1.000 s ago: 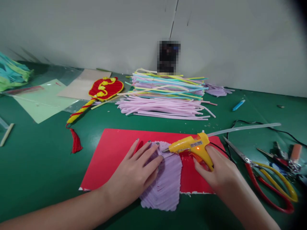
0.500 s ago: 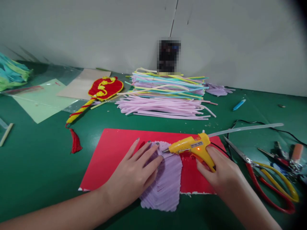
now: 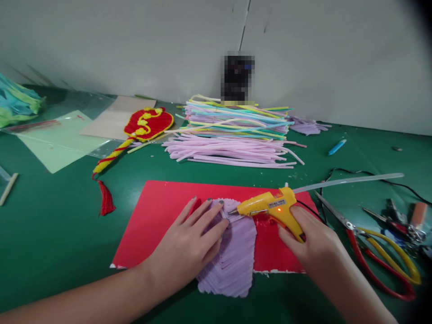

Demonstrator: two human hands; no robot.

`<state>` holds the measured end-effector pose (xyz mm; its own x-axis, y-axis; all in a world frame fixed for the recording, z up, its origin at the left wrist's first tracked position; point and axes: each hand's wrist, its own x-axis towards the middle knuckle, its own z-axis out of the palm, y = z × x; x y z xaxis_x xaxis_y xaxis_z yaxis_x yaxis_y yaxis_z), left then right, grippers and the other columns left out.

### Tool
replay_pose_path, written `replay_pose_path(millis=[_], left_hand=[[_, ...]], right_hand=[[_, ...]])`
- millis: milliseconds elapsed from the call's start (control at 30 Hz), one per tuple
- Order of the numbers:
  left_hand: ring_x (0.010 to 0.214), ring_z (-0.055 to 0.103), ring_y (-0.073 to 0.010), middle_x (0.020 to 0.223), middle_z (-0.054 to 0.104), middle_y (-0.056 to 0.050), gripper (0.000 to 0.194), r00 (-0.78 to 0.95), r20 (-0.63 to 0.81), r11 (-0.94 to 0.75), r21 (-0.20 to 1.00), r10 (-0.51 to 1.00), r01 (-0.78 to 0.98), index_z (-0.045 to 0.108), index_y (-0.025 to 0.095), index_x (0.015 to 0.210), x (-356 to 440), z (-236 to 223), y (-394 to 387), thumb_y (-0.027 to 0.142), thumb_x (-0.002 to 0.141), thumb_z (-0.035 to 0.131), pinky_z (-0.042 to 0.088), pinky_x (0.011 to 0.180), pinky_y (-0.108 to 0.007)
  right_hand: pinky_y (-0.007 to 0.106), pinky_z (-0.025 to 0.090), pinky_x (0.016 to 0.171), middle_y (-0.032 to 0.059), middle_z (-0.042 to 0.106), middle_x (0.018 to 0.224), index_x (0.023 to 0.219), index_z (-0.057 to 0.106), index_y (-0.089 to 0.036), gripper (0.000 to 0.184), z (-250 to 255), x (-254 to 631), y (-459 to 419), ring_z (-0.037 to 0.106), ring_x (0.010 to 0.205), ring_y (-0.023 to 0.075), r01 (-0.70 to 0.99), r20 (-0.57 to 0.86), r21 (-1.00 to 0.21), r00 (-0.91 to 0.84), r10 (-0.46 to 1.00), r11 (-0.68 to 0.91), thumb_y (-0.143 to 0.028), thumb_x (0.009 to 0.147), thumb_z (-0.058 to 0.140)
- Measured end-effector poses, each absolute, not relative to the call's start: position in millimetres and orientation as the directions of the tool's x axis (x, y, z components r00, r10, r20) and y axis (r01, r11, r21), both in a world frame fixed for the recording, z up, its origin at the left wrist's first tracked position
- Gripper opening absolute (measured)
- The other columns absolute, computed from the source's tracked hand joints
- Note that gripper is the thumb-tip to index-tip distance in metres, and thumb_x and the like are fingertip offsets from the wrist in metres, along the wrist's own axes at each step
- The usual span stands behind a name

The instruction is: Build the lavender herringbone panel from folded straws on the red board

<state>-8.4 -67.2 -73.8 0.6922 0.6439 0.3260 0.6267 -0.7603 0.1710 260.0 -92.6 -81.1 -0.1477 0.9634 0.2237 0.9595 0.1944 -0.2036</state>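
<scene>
Head view: green table (image 3: pixel 50 234) seen from above the hands, grey wall at 12 o'clock.
Left hand (image 3: pixel 189 245): fingers spread flat, pressing on the ribbed lilac fan-shaped piece (image 3: pixel 236 256); holds nothing.
Lilac piece: lies on the red card sheet (image 3: pixel 158 216), its lower edge hanging over the sheet's near edge at 6 o'clock.
Right hand (image 3: pixel 312 245): fingers wrapped round the handle of the yellow hot glue gun (image 3: pixel 270 207).
Glue gun: nozzle points to 9 o'clock and touches the lilac piece's top edge, just beside the left fingertips; clear glue stick (image 3: pixel 347 181) juts out toward 3 o'clock.
Scissors with red and yellow handles (image 3: pixel 381 252): at 3 o'clock of the right hand.
Stack of pastel pipe cleaners (image 3: pixel 232 135): at 12 o'clock of the sheet, well apart.
Red and yellow fan with tassel (image 3: pixel 135 135): at 10 o'clock.
</scene>
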Motion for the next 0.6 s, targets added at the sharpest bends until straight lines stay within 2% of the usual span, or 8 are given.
replay_pose_path(millis=[233,467,600], left_hand=[[0.114,0.053,-0.0272,0.123,0.058,-0.008,0.026,0.682,0.329,-0.75,0.155,0.653,0.643,0.063,0.021,0.107,-7.9,-75.8,-68.3,0.021,0.088,0.045,0.044,0.095,-0.049],[0.113,0.053,-0.0264,0.123,0.058,-0.008,0.026,0.67,0.328,-0.739,0.163,0.666,0.654,0.062,0.022,0.107,-7.8,-74.5,-70.5,0.022,0.088,0.044,0.044,0.095,-0.048],[0.113,0.053,-0.0267,0.123,0.058,-0.008,0.026,0.673,0.326,-0.74,0.158,0.664,0.654,0.062,0.021,0.107,-8.1,-74.6,-70.6,0.022,0.088,0.044,0.044,0.095,-0.048]], right_hand=[[0.029,0.049,0.057,0.009,0.065,0.082,0.089,0.06,-0.019,0.022,-81.7,261.8,-94.0,0.062,0.07,0.0203,0.956,0.245,-0.242,-0.104,0.964,0.164,-0.033,0.076,0.049],[0.03,0.051,0.063,0.0094,0.066,0.087,0.096,0.058,-0.018,0.024,-83.7,262.2,-94.3,0.063,0.075,0.0211,0.959,0.27,-0.213,-0.126,0.955,0.187,-0.03,0.077,0.049],[0.028,0.05,0.059,0.0084,0.066,0.083,0.094,0.059,-0.018,0.022,-81.0,262.0,-93.9,0.063,0.07,0.0195,0.956,0.246,-0.226,-0.129,0.961,0.186,-0.028,0.077,0.049]])
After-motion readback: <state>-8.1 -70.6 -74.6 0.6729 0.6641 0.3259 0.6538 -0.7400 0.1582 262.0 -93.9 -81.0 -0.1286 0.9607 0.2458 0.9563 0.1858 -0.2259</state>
